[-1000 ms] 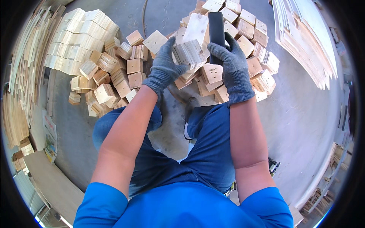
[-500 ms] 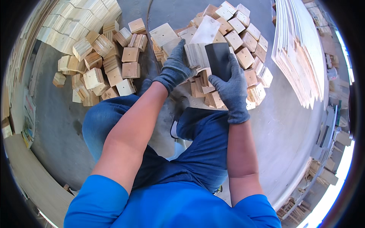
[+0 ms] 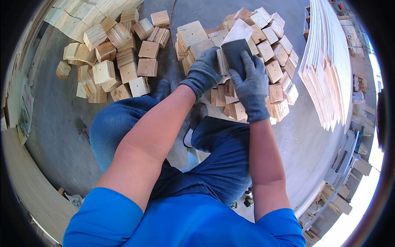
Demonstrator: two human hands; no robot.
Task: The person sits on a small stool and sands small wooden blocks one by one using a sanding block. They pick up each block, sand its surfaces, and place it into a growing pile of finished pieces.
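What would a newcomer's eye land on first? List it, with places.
First, the black slab in the gloved right hand, dark against pale wood, beside the small wood stack in the left hand. Next, the wooden-block heap just beyond the hands and the other heap to their left. Then the bright blue shirt along the bottom edge.

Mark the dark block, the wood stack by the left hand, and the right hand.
Dark block (image 3: 233, 55): head view, on its broad face.
Wood stack (image 3: 222, 62): head view, on its layered edges.
Right hand (image 3: 251, 85): head view, on the gloved back.
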